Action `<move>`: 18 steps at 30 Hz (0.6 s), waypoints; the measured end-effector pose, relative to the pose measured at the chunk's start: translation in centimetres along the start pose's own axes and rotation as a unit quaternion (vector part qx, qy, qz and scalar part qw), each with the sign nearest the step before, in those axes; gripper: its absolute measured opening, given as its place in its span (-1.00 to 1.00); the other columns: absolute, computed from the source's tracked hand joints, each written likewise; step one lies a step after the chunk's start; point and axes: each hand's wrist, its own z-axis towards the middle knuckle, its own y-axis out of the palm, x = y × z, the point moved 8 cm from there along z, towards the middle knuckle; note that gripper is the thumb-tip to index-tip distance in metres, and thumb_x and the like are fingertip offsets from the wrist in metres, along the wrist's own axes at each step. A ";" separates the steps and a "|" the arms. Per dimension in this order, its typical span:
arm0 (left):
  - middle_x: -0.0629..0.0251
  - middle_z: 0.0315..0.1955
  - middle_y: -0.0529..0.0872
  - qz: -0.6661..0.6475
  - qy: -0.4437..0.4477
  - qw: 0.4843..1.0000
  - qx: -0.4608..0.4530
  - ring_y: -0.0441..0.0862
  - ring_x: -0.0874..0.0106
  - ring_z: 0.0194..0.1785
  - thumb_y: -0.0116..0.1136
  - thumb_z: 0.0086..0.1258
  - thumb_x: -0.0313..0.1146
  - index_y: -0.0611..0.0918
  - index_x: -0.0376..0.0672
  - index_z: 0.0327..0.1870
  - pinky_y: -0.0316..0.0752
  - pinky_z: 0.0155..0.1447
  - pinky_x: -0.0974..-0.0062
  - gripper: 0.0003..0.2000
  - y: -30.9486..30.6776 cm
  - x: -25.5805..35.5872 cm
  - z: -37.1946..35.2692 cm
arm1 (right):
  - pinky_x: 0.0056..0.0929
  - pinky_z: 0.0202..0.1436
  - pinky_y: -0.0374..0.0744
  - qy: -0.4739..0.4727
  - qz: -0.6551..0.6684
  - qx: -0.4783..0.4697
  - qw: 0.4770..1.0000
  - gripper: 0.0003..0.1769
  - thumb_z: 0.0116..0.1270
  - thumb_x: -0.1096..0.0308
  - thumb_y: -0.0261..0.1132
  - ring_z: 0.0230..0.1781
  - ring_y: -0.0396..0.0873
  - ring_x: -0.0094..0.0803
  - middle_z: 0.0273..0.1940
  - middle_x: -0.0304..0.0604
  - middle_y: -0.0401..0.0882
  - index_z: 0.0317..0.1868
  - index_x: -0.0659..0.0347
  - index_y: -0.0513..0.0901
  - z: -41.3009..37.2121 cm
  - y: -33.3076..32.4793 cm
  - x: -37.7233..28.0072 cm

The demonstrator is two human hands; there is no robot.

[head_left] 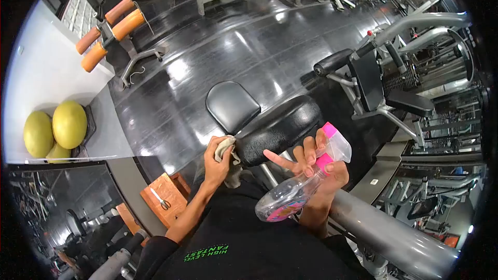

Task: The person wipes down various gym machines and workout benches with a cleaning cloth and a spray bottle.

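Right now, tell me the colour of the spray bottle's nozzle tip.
Pink. The nozzle tip shows best in the head view.

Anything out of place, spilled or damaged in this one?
Only the scissors lying loose on the wooden box seem odd in a gym. Left hand presses a cloth on the black roller pad, right hand holds a spray bottle; no spill shows.

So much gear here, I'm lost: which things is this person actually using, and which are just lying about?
In use: cloth in the left hand, pressed on the black roller pad; spray bottle in the right hand.
Lying about: yellow balls; orange rollers; scissors-like tool on a wooden box; grey weight machine.
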 end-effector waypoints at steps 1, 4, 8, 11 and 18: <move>0.26 -0.26 0.58 0.029 0.055 0.998 0.003 0.54 0.48 -0.20 0.12 0.26 -0.59 0.60 -0.27 -0.11 0.41 -0.08 0.57 -0.81 0.1 1.4 0.2 | 0.46 0.38 0.00 0.003 -0.001 -0.003 1.000 -0.61 -0.18 0.37 0.23 -0.52 0.43 -0.46 -0.44 -0.21 0.47 -0.22 0.16 0.43 0.0 0.2 0.1; 0.20 -0.26 0.59 0.017 0.106 0.994 -0.007 0.56 0.41 -0.21 0.18 0.21 -0.57 0.61 -0.27 -0.12 0.44 -0.12 0.54 -0.79 0.5 4.3 1.1 | 0.47 0.37 0.02 -0.013 -0.043 0.003 0.999 -0.60 -0.14 0.38 0.23 -0.52 0.42 -0.45 -0.39 -0.17 0.45 -0.20 0.21 0.42 0.0 0.3 0.1; 0.15 -0.28 0.61 0.011 0.191 0.978 -0.083 0.60 0.36 -0.23 0.24 0.17 -0.53 0.63 -0.25 -0.15 0.48 -0.11 0.46 -0.79 3.7 10.6 3.3 | 0.48 0.33 0.12 -0.031 -0.111 -0.021 0.993 -0.58 -0.08 0.40 0.23 -0.50 0.43 -0.45 -0.31 -0.09 0.40 -0.14 0.26 0.38 0.5 -0.2 0.2; 0.15 -0.28 0.61 0.043 0.166 0.977 -0.128 0.60 0.36 -0.23 0.23 0.22 -0.47 0.63 -0.25 -0.13 0.49 -0.09 0.45 -0.79 5.9 11.2 6.3 | 0.44 0.22 0.32 -0.029 -0.122 -0.015 0.992 -0.56 -0.06 0.40 0.23 -0.48 0.43 -0.45 -0.29 -0.08 0.38 -0.11 0.28 0.36 0.7 0.0 0.3; 0.14 -0.21 0.66 -0.003 -0.003 0.981 -0.193 0.63 0.36 -0.18 0.15 0.35 -0.34 0.60 -0.28 -0.05 0.49 -0.04 0.46 -0.76 5.1 1.9 7.7 | -0.16 -0.39 0.64 -0.100 -0.133 0.031 0.986 -0.63 -0.01 0.43 0.17 -0.47 0.33 -0.45 -0.32 -0.14 0.33 -0.13 0.25 0.34 1.3 0.4 0.1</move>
